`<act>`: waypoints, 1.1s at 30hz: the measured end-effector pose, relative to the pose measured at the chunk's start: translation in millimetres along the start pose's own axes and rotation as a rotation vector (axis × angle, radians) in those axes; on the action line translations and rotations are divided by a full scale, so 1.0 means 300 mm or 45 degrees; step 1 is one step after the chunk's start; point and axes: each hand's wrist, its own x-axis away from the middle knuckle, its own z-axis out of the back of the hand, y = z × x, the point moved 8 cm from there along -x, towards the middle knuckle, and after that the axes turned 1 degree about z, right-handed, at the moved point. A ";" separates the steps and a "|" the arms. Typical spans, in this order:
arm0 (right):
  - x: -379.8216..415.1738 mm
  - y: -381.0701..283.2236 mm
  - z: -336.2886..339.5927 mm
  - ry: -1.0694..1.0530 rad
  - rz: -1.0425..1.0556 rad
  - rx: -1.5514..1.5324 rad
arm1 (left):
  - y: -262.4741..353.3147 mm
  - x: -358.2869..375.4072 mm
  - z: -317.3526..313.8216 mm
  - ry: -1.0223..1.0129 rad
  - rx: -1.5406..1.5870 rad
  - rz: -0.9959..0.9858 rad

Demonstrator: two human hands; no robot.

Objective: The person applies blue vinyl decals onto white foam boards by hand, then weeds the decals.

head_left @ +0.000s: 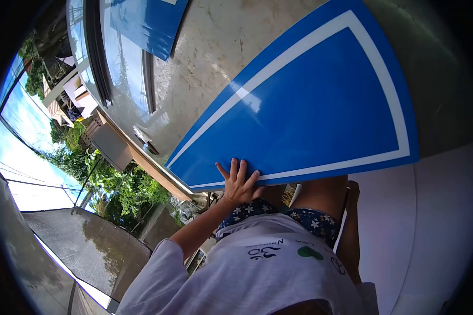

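Observation:
A large glossy blue panel (320,105) with a white border stripe lies on a mottled surface, tapering toward the left. My left hand (239,185) rests flat on its near edge, fingers spread over the stripe and the blue face, gripping nothing. My right arm hangs at my right side, and my right hand (353,192) is just below the panel's near edge, by my thigh. Its fingers are mostly hidden, so whether it holds anything does not show.
Another blue piece (152,26) lies at the upper left of the mottled tabletop (210,63). A white surface (389,226) stands at my right. Beyond the table's left edge are a grey board (112,146), greenery and a shade cloth (89,241).

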 end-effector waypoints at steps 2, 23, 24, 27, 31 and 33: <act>0.004 0.042 -0.024 0.068 -0.164 -0.205 | 0.029 -0.030 0.008 0.110 -0.058 -0.062; -0.008 -0.180 -0.230 0.223 0.289 1.102 | 0.123 -0.169 0.135 0.406 0.181 -0.067; 0.000 -0.224 -0.212 0.287 0.331 1.174 | 0.123 -0.163 0.138 0.431 0.188 -0.078; -0.094 -0.249 -0.094 0.465 0.535 1.040 | 0.127 -0.131 0.182 0.556 0.279 -0.137; -0.080 -0.311 -0.004 0.482 0.659 0.322 | 0.104 0.003 0.252 0.820 0.391 -0.088; -0.089 -0.354 -0.021 0.538 1.035 0.523 | 0.079 0.120 0.260 0.867 0.463 -0.059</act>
